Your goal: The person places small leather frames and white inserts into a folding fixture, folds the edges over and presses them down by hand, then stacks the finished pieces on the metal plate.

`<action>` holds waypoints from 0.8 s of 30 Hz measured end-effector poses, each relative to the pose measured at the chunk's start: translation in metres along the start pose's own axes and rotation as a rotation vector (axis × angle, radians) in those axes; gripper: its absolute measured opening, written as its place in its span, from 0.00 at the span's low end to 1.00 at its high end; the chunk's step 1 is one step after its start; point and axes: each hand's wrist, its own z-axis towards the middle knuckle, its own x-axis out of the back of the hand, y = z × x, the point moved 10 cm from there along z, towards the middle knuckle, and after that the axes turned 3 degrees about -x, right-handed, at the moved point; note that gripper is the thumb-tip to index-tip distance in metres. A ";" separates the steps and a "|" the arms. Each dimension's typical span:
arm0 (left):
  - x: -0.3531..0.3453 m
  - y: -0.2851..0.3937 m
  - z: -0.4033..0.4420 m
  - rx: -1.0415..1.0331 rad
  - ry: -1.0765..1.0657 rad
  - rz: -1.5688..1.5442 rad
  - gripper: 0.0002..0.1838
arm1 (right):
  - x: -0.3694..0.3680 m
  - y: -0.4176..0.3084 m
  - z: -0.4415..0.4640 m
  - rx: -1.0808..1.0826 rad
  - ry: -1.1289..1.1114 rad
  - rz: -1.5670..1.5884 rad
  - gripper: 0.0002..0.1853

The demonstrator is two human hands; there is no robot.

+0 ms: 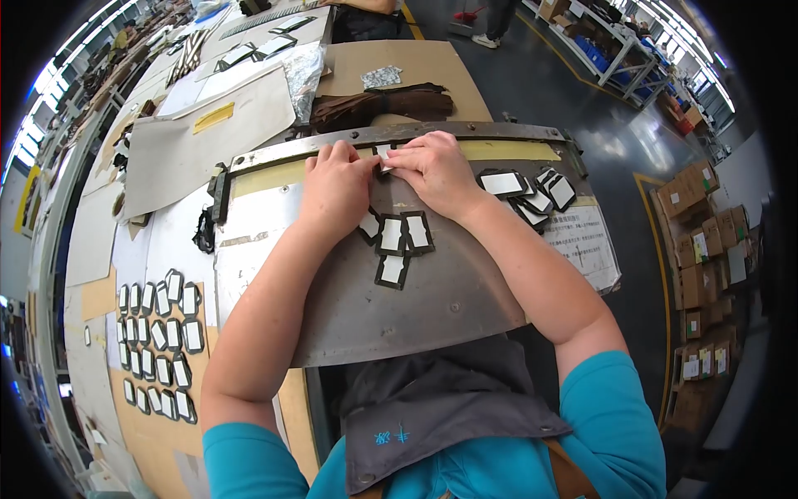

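Note:
At the far edge of the metal plate [374, 312], my left hand [339, 185] and my right hand [437, 173] come together with fingers pinched. Between their fingertips is a small dark-edged piece with a white face [384, 151], partly covered by the fingers. Just nearer to me, several like pieces [391, 234] lie on the plate, one of them partly behind my left hand. To the right of my right hand, more black-edged white pieces [502, 184] sit in a loose, overlapping heap.
Left of the plate, rows of similar pieces [173, 334] cover a board. Beyond the metal bar [274, 155] lie a bundle of brown strips [382, 103] and a grey sheet [208, 141]. A printed paper [580, 241] lies at right. Cardboard boxes [688, 187] stand along the floor.

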 end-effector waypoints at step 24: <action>0.016 0.002 0.002 -0.124 0.178 -0.168 0.09 | 0.004 0.004 -0.001 -0.140 -0.023 0.340 0.11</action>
